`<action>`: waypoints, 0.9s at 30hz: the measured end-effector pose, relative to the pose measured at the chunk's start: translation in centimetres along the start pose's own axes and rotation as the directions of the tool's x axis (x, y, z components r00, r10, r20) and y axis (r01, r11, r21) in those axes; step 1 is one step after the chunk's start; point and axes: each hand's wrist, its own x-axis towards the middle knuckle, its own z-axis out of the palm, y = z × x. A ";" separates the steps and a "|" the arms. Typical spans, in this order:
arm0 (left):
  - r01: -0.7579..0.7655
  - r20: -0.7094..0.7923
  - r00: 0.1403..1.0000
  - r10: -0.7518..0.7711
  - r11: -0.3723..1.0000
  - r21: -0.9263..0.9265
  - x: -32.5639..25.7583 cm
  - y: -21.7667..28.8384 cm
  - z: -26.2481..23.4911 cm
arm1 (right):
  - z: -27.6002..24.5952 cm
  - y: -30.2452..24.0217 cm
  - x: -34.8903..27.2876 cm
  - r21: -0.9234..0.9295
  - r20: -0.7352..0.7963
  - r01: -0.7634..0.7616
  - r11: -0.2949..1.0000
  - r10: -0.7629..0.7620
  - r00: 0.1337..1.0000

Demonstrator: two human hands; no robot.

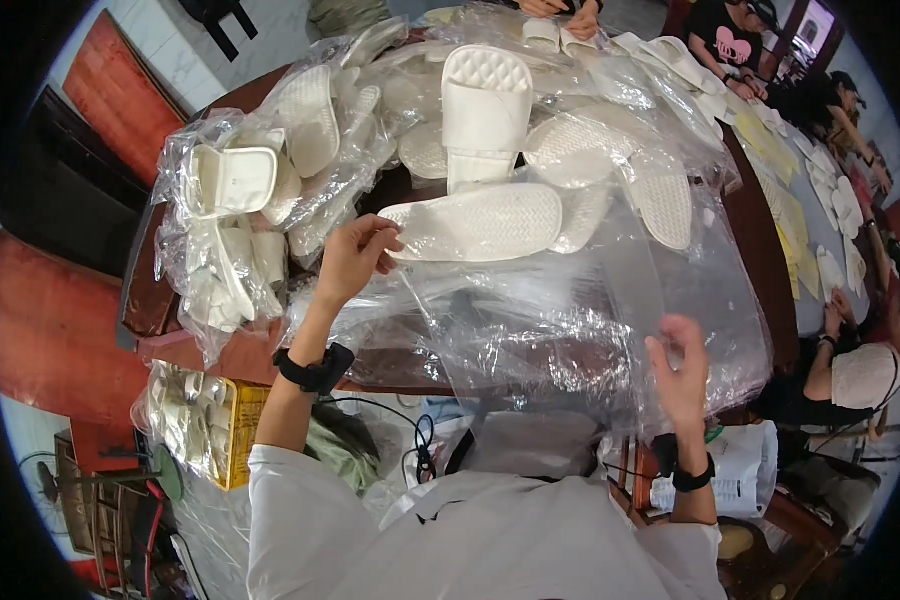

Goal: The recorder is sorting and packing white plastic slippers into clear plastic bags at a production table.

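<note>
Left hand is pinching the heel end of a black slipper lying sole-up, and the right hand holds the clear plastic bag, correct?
Not quite: the head view shows the slipper is white, not black. The left hand does pinch its end as it lies sole-up, and the right hand holds the clear plastic bag.

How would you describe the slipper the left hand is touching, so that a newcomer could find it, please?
On the dark table, amid clear plastic bags, white slippers are heaped. The slipper lies sole-up and crosswise at the heap's near edge, its heel end pinched by the left hand. Unlike the quilted slipper behind, it shows a textured sole.
</note>
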 end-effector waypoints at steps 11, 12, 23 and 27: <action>0.075 -0.036 0.996 -0.086 0.971 -0.227 -0.8 -1.5 -2.7 | 2.5 0.8 -10.3 -0.207 0.766 -0.185 0.961 0.277 0.580; 0.083 -0.039 0.995 -0.095 0.968 -0.237 -0.9 -1.6 -2.6 | 3.8 2.8 -11.5 -0.113 0.722 -0.275 0.955 0.269 0.638; 0.043 0.008 0.999 -0.042 0.986 -0.163 -1.4 -1.4 -2.3 | 7.3 5.9 -11.0 0.279 0.718 -0.749 0.601 0.388 0.578; 0.102 0.016 0.995 -0.101 0.988 -0.117 -1.6 -1.9 -1.8 | 5.2 5.9 -11.3 0.279 0.743 -0.635 0.720 0.257 0.618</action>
